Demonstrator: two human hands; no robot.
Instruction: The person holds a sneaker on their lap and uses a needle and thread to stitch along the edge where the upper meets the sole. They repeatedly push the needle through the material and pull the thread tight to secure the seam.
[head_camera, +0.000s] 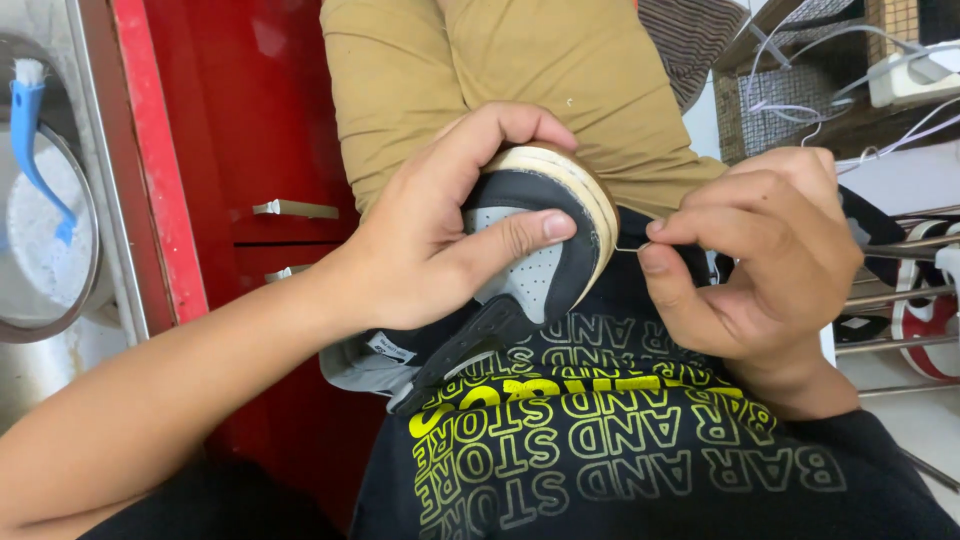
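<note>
Sneaker: 1 item, black and grey-white upper with a perforated toe panel and a cream layered sole edge, toe turned up toward the camera. It rests in the person's lap, against tan trousers and above a black shirt with yellow lettering. A black tongue or strap with a white label hangs below it.

Left hand: grip closed around the toe of the sneaker, fingers curled over the top of the sole, thumb pressed flat across the grey toe panel.

Right hand: grip pinched narrow, thumb and forefinger closed on a thin needle whose tip meets the sole edge at the sneaker's right side. Whether thread trails from it cannot be told.

Red cabinet: at the left, with 2 metal handles.

Round basin: far left, holding a blue brush.

Wire rack: far right, carrying a red and white shoe.

White cables: upper right, by a wooden shelf.
</note>
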